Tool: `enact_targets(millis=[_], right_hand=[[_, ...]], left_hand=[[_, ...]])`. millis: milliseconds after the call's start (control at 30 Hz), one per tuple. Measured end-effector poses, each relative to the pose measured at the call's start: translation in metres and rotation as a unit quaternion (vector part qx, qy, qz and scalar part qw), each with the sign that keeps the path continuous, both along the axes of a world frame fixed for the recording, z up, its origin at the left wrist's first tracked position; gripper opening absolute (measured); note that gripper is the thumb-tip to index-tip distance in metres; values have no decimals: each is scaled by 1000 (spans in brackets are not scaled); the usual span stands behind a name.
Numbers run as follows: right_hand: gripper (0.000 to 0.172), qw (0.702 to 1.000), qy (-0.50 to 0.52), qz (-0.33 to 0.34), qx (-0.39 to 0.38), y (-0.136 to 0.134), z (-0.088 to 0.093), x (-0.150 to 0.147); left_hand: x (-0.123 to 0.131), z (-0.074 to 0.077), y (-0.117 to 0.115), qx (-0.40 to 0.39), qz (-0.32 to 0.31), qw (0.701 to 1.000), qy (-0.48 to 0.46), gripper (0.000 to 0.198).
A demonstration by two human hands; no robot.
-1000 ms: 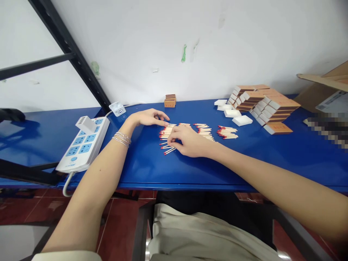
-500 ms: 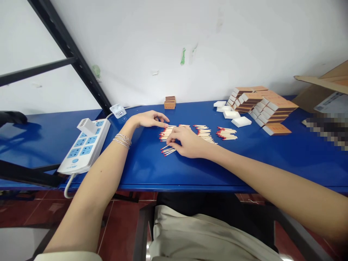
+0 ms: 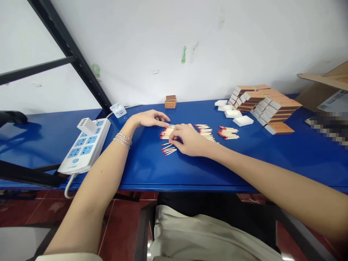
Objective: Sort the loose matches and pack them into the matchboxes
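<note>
- Blue metal table, long, with a glossy painted top, holding everything below.
- Cardboard carton, one, at the table's far right end, its flap raised.
- Stacked matchboxes, many, in one stepped pile of brown-topped boxes with white sides; some lie open, and their exact number is hidden.
- White power strip, one, with blue socket panels and a white plug block in it.
- Right hand, fingers curled down onto the matches; whether it grips any, I cannot tell.
- Left hand, flat and open, fingertips at the red heads of the nearest matches.
- White inner trays, four, loose, beside the pile.
- Small matchbox stack, one, near the wall.
- Silver bracelets, several thin strands, on the left wrist.
- Wooden matches, red-tipped, lying on the table between the hands and the trays in four loose clusters, uncounted.
</note>
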State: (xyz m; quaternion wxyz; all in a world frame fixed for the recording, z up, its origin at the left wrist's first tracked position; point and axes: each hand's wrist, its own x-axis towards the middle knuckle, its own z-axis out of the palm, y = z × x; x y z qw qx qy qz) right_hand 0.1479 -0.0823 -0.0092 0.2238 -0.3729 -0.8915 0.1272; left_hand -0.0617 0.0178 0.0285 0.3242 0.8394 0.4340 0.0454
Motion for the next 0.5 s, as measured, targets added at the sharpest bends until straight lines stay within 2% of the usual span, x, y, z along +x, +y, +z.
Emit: enact_targets(millis=[67, 233, 500], right_hand=[[18, 1000, 9, 8, -10, 0, 1, 1], [17, 999, 17, -39, 10, 6, -2, 2], [20, 999, -6, -41, 27, 6, -7, -2]], left_hand=[[-1, -1, 1, -1, 3, 1000, 1, 67], [-2, -2, 4, 1, -4, 1000, 2, 65], [-1, -2, 3, 0, -1, 1000, 4, 66]])
